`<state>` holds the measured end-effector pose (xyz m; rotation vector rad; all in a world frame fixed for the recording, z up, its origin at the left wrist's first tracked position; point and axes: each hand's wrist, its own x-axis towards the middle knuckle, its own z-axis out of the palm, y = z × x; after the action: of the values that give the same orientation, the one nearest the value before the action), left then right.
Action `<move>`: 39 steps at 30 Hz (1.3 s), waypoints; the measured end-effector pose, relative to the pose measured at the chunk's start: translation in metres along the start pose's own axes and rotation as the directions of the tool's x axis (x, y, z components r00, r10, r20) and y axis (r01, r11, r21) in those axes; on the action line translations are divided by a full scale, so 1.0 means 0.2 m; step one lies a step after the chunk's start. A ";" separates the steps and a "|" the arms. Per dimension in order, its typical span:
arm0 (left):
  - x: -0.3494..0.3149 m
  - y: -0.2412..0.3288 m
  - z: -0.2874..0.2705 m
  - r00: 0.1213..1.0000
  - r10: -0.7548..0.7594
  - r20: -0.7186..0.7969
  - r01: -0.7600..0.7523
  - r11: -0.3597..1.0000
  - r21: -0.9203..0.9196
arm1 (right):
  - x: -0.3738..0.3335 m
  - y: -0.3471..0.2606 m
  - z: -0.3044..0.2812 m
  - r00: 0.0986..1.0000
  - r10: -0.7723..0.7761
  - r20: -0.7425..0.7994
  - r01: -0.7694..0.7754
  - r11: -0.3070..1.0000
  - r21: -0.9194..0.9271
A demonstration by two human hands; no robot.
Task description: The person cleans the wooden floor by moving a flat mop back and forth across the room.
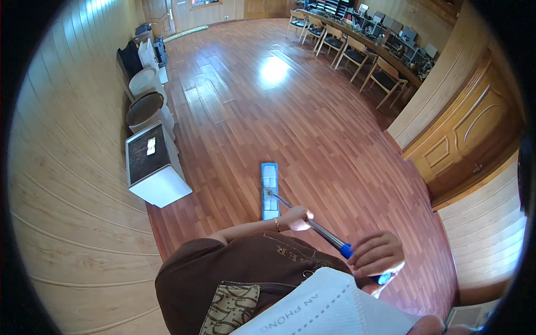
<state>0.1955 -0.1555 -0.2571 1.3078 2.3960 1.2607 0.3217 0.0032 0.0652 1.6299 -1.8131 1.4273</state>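
Observation:
A flat mop with a blue-edged pad point(270, 207) lies on the wood-plank floor ahead of me. Its metal pole point(329, 237) slants from the pad toward my lower right. My left hand point(297, 218), with a bracelet at its wrist, is wrapped round the pole's lower part. Higher up, my right hand point(379, 255) is closed on the blue grip at the pole's top end. Both arms are close to my body.
Along the left wall stand a white cabinet point(162, 187) with a phone point(151, 146) on its dark top, and several round bins point(146, 110). Wooden chairs point(385, 78) line a long cluttered desk at the far right. A wooden door point(466, 134) is at right.

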 end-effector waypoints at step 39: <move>-0.66 1.31 -1.38 0.856 0.488 0.171 -0.475 0.873 -0.114 | -0.42 1.51 1.39 0.692 0.507 0.513 -0.572 0.819 -0.038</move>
<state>0.3127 -0.3493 0.0753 1.9916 1.9342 1.2294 0.1836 -0.2195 -0.2620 1.7251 -2.7496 1.4349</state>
